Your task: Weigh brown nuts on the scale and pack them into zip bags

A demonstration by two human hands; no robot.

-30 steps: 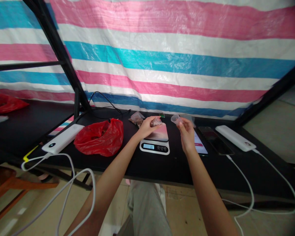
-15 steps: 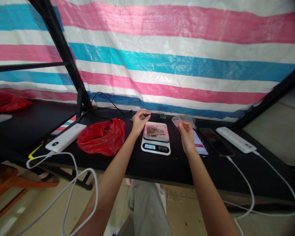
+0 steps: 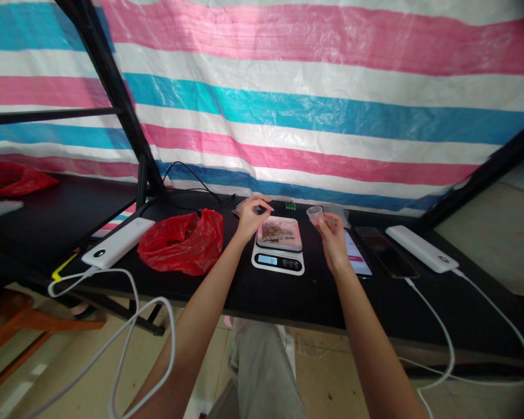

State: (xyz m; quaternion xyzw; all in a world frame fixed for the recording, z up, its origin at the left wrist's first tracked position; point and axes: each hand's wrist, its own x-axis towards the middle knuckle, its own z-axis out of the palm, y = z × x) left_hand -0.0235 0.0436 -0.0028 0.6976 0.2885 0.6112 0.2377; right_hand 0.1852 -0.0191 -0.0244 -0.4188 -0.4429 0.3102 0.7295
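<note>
My left hand [image 3: 252, 216] is just behind and left of the white kitchen scale [image 3: 278, 263], its thumb and fingertips brought together in a pinch. Whatever is between them is too small to make out. On the scale's platform lies a clear bag of brown bits [image 3: 278, 231], and the lit display's digits are blurred. My right hand [image 3: 332, 235] grips a small clear plastic cup [image 3: 315, 214] right of the scale, its mouth tilted upward. Left of my forearm sits a crumpled red plastic bag [image 3: 181, 241] with brownish contents. Another small bag [image 3: 238, 210] is partly hidden behind my left hand.
Green batteries [image 3: 290, 206] lie behind the scale. A lit phone [image 3: 357, 254], a dark phone [image 3: 388, 253] and a white power bank [image 3: 421, 249] are on the right. Another power bank [image 3: 117, 241] with a looping white cable lies left. Striped sheeting [image 3: 310, 116] hangs behind the table.
My left hand has shifted slightly right, its fingertips now a bit lower over the scale's back edge. The right hand still holds the cup in nearly the same place.
</note>
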